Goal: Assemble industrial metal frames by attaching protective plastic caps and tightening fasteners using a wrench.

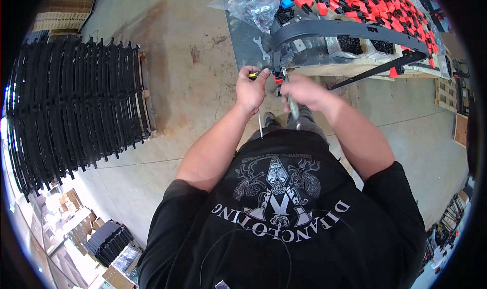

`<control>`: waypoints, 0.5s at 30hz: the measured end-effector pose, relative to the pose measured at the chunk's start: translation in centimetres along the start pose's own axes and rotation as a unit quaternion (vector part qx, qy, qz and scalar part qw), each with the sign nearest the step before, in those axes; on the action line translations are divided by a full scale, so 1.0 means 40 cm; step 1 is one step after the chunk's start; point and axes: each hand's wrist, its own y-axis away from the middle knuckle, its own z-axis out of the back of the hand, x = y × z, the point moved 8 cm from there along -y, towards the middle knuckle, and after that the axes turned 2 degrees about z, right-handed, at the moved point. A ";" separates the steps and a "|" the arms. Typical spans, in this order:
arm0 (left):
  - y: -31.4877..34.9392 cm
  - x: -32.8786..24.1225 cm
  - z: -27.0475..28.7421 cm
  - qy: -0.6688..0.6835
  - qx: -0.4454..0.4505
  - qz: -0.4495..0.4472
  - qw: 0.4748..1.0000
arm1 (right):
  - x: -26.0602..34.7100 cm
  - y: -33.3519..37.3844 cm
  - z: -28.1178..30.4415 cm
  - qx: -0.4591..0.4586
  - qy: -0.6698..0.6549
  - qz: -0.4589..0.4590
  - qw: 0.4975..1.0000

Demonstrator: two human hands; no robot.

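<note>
My left hand [251,89] is closed around a screwdriver [261,124] with a yellow and black handle, its metal shaft pointing back toward my body. A long silver wrench-like tool [293,108] is gripped in my right hand [306,92]; motion blurs both, so its exact kind is unclear. The tool's far end meets the end of a black curved frame [345,28] at the table's near edge. My left fingertips are beside that end, next to a small red part [278,80]. A straight black bar [375,71] slants from the frame's right end.
Red and black plastic parts [375,7] are heaped on the dark worktable [241,40]. A loose wrench [262,49], a clear plastic bag [253,7] and boxes of small black parts [350,45] lie there too. Black frames [76,106] stand stacked at my left.
</note>
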 end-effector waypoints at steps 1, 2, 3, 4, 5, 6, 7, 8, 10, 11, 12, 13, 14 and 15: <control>-0.005 -0.003 -0.018 -0.002 0.007 -0.001 1.000 | -0.036 -0.043 0.051 -0.146 0.240 0.068 0.957; -0.008 0.000 -0.021 0.006 0.008 -0.004 1.000 | -0.034 -0.060 0.063 -0.274 0.463 0.128 0.834; -0.007 0.007 -0.010 0.015 0.004 -0.007 1.000 | -0.028 -0.062 0.049 -0.278 0.474 0.081 0.831; -0.009 0.006 0.003 0.016 -0.002 -0.008 1.000 | 0.021 -0.034 0.047 -0.274 0.477 0.085 0.831; -0.018 0.001 0.005 0.019 0.002 -0.003 1.000 | 0.028 -0.014 0.036 -0.152 0.259 0.006 0.954; -0.007 0.011 0.005 0.019 0.009 0.010 1.000 | 0.006 0.019 -0.015 -0.015 0.015 -0.081 0.997; 0.008 0.011 0.007 0.017 0.013 0.013 1.000 | 0.004 0.032 -0.011 -0.009 -0.068 -0.073 0.995; 0.009 -0.001 -0.001 0.030 0.010 0.025 0.999 | -0.022 0.014 0.003 -0.015 -0.070 -0.071 0.995; 0.008 -0.017 -0.021 0.043 0.011 0.036 0.998 | -0.021 -0.057 0.039 -0.141 0.386 0.169 0.896; 0.012 -0.014 -0.017 0.042 -0.001 0.035 0.999 | -0.025 -0.057 0.051 -0.287 0.446 0.122 0.839; 0.017 -0.012 -0.015 0.040 -0.012 0.035 0.999 | -0.037 -0.055 0.056 -0.288 0.446 0.120 0.839; 0.004 -0.005 0.000 0.045 -0.018 0.030 0.998 | -0.031 -0.046 0.027 -0.163 0.288 0.041 0.943; -0.012 0.005 0.010 0.052 -0.018 0.017 0.998 | -0.014 -0.017 -0.018 -0.032 0.116 -0.042 0.992; -0.006 0.019 0.016 0.056 -0.014 0.010 0.998 | 0.002 0.024 -0.022 -0.006 -0.068 -0.076 0.995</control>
